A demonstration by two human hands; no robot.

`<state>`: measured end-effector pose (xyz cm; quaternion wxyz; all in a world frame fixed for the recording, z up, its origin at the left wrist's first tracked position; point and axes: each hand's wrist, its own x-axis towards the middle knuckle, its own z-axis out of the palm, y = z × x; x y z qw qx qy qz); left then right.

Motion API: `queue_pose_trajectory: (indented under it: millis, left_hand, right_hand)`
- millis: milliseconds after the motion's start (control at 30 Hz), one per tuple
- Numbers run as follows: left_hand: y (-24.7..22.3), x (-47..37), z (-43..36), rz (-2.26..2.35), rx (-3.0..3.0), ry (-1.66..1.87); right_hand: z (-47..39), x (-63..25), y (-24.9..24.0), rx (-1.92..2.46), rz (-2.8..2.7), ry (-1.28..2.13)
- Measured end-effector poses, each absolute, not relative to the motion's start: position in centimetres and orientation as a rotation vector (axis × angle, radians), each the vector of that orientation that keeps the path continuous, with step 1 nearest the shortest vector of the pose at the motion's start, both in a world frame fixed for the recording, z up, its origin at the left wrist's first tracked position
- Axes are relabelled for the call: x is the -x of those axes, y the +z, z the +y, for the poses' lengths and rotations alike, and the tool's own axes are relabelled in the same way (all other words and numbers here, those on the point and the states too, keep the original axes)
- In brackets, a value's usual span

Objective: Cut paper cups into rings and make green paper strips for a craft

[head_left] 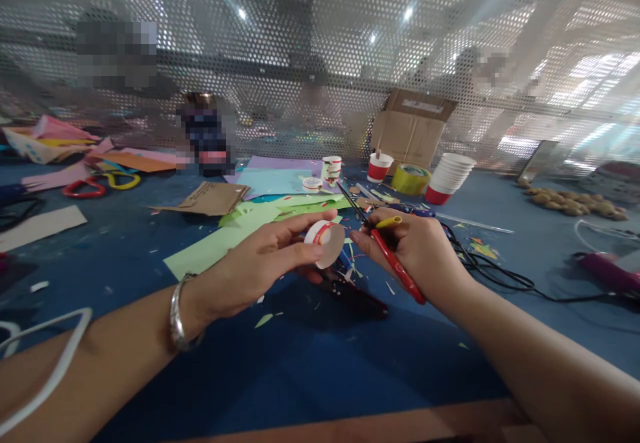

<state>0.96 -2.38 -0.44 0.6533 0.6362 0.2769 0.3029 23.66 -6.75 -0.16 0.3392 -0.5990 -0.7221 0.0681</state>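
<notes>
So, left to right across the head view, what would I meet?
Pale paper piece, brown cardboard piece, round white piece in the left hand, right hand with the red-handled tool, heap of small brown lumps.

Left hand (255, 259) — silver wrist bangle (176, 316); forearms (537, 353) bare

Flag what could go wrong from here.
1. The red-handled metal tool with slender dark tips, in the right hand, might nick the nearby left hand.
2. The left hand's pinch could dent the short, round white paper piece with a red band.
3. The thin black cable beside the right hand may snag.
</notes>
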Motion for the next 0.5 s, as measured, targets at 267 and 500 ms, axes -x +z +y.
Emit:
queue_pose_trajectory:
  millis: [267, 500]
  left_hand:
    - [-0.05, -1.12, -1.92, 0.679, -1.149, 0.709]
    - [-0.22, -1.26, -2.22, 0.758, -1.224, 0.669]
  right_hand:
    - [-6.16, -23.78, -0.33, 2.128, -2.300, -0.048]
    - [-7.06, -23.96, 0.26, 2.036, -2.464, 0.008]
